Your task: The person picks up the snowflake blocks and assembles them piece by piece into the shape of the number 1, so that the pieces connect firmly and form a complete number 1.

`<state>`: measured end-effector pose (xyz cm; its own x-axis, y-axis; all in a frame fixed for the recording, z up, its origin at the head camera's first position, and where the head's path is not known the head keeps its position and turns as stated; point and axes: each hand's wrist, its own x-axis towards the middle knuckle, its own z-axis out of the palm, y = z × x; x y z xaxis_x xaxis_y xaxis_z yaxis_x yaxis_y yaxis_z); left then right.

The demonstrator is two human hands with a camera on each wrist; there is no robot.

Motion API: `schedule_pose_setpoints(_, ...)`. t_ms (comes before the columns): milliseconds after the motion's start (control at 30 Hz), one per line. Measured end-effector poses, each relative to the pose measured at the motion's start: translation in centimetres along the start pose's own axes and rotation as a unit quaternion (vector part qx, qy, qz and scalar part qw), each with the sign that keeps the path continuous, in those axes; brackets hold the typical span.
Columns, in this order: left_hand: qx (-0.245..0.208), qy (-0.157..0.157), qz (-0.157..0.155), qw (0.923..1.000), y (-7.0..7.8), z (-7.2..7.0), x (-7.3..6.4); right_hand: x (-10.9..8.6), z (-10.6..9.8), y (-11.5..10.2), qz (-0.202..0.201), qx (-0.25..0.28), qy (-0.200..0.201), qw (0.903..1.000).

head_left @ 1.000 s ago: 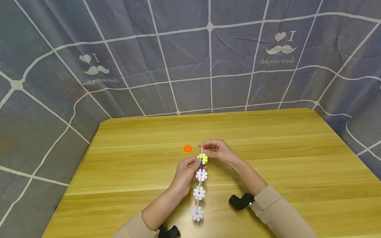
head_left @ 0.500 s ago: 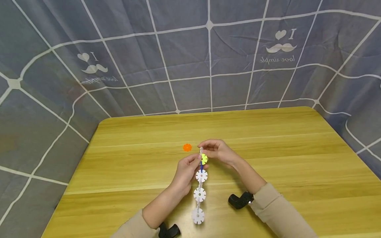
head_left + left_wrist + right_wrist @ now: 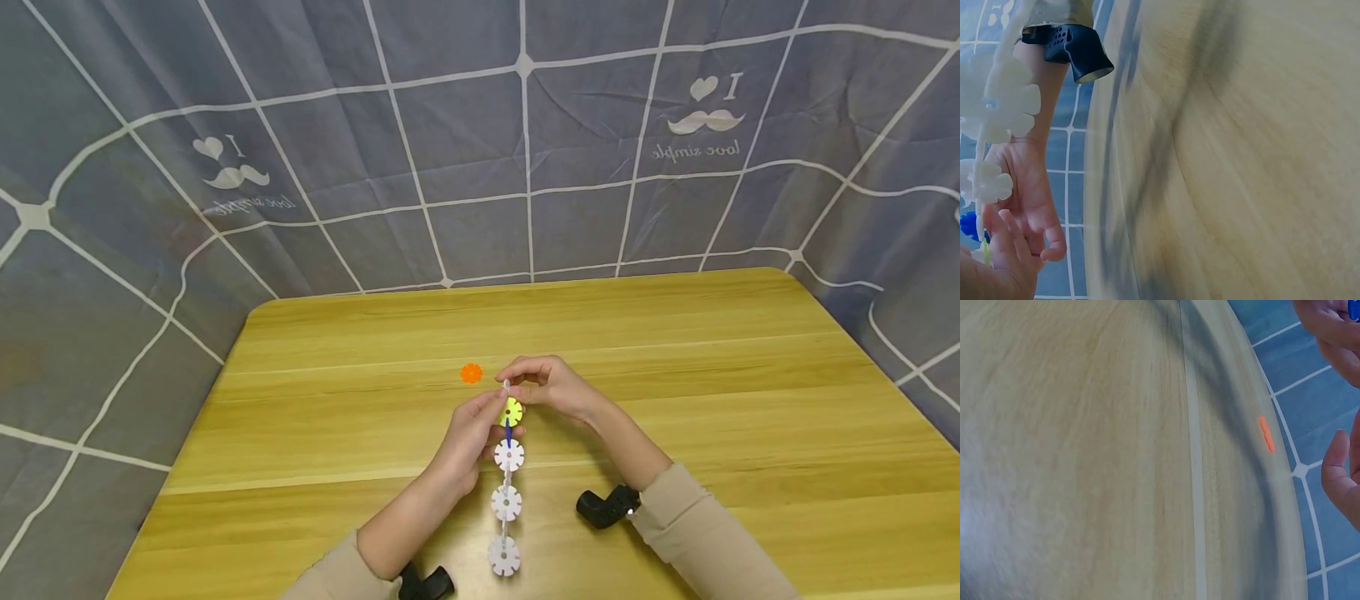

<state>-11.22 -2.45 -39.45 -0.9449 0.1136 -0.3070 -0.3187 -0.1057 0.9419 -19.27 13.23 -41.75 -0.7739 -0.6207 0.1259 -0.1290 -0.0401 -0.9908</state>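
A chain of slotted snowflake discs runs toward me, with face-on white discs (image 3: 506, 503) alternating with edge-on ones. A blue disc (image 3: 508, 432) and a yellow-green disc (image 3: 512, 411) sit nearer its far end. My left hand (image 3: 468, 433) pinches the chain at the yellow-green disc, thumb on top. At the far tip, my right hand (image 3: 555, 386) pinches a white disc (image 3: 506, 384) seen edge-on, mostly covered by fingers. In the left wrist view the white discs (image 3: 997, 100) hang close to the camera, above the blue disc (image 3: 969, 225).
A loose orange disc (image 3: 471, 373) lies flat on the wooden table (image 3: 337, 400), just beyond my left hand. Black wrist-worn devices (image 3: 607, 507) are on both forearms. A grey-blue gridded curtain (image 3: 480, 167) encloses the table's back and sides.
The chain has shifted slightly toward me, its near end swinging a little right. My right fingertips have come a bit lower and closer to the left thumb. Both hands keep their hold.
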Motion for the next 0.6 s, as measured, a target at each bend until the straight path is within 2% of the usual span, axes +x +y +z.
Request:
schedule_pose_setpoints(300,-0.011,0.008,0.006,0.9999,-0.30,-0.23,0.21,0.01,0.14,0.12,0.015,-0.011,-0.002,0.9998)
schedule_pose_setpoints(600,-0.028,0.023,-0.012,0.9993,-0.36,-0.74,0.35,0.59,0.08,0.72,0.040,0.027,0.008,0.9988)
